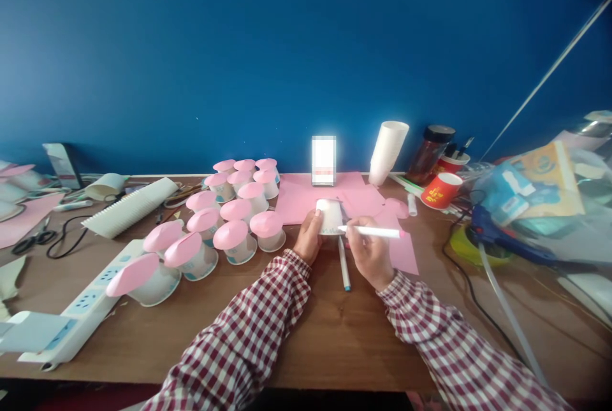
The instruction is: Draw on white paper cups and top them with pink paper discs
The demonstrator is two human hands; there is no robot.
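Blue-ended marker: here it lies, blue end towards the near edge of the worktop.
Right hand: gripping a pink-ended marker, tip right at the white cup!
Left hand: closed round that cup, between near and far edges.
Pink-topped cups: a crowd, left of both hands.
Cup stack: up by the far edge.

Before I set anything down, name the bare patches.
Bare tabletop shows between the left sleeve and right sleeve, nearer than the blue-ended marker and held white cup. Another patch lies between the power strip and left sleeve. Crowded: the left, with pink-topped cups, and the far right, with the blue tool and plastic packaging.
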